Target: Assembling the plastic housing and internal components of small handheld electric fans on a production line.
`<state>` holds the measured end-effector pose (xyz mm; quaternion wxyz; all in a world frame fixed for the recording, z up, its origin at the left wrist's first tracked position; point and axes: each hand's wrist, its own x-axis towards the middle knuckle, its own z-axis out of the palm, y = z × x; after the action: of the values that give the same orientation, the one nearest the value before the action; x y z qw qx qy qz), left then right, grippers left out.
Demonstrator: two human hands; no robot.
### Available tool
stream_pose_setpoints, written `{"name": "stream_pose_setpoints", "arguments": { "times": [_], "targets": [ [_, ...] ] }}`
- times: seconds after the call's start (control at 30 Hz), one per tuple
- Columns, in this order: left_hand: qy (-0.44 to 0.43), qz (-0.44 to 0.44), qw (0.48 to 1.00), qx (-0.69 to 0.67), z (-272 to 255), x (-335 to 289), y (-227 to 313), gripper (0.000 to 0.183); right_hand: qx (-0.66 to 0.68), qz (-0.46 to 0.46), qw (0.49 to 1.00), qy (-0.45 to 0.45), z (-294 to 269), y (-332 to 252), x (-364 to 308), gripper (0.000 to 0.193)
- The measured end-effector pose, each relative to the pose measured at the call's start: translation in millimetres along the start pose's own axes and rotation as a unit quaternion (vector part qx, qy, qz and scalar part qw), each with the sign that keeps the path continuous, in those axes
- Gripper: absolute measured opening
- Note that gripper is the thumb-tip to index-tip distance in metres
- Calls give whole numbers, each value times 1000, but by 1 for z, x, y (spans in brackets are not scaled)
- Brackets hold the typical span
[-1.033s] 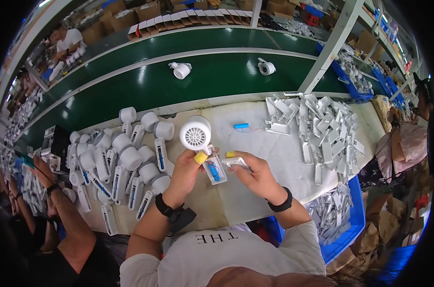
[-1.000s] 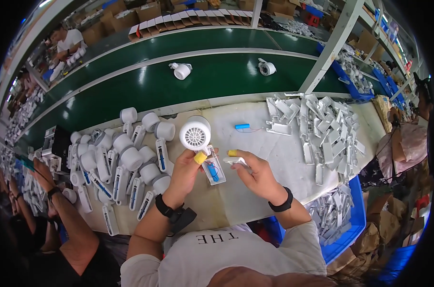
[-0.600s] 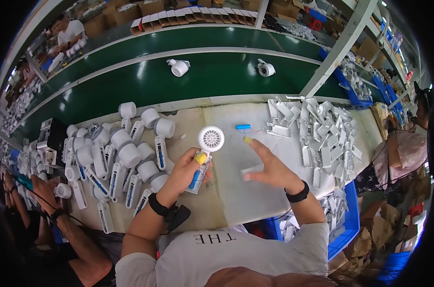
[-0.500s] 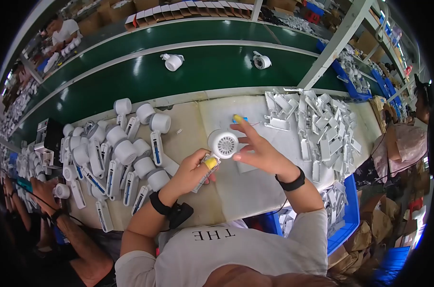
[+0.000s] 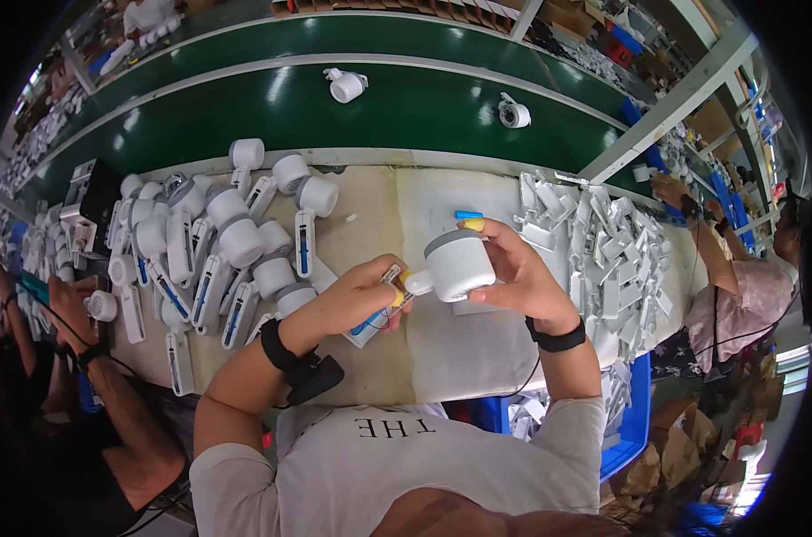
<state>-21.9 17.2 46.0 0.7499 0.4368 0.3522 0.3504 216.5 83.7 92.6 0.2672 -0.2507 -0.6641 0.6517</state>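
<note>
Head view: right hand [image 5: 522, 273] wraps the round white fan head [image 5: 458, 265] above the bench [image 5: 460, 345], left hand [image 5: 359, 295] pinches its blue-and-white handle [image 5: 381, 313]. Left of them, finished white fans [image 5: 236, 246] crowd the bench; right, white plastic parts [image 5: 612, 259] heap, spilling toward a blue bin [image 5: 630, 438].

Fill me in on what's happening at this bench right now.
A person at a workbench holds a small white handheld fan: the right hand grips its round head, the left hand its handle. Many similar white fans lie to the left, a heap of white plastic parts to the right. Two more fans sit on the green conveyor beyond.
</note>
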Motion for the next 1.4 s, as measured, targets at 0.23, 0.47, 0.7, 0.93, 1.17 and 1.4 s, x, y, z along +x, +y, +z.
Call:
{"name": "stream_pose_setpoints", "arguments": {
  "times": [0.23,0.47,0.7,0.93,1.17,1.4],
  "targets": [
    [19,21,998,53,6,1,0,18,65,-35,996,-52,-7,21,5,75],
    [47,38,992,108,5,3,-4,18,91,-47,992,-76,-12,27,6,73],
    [125,123,926,333,8,8,-11,29,-117,-40,991,-44,-6,4,8,68],
    [153,129,897,393,10,6,-14,33,-339,-66,934,-96,7,-28,13,54],
    [117,96,895,419,13,5,-8,33,-325,17,939,-113,-3,-18,23,53],
    [100,14,976,193,15,0,-6,16,-264,-48,960,-77,-11,20,21,54]
  ]
}}
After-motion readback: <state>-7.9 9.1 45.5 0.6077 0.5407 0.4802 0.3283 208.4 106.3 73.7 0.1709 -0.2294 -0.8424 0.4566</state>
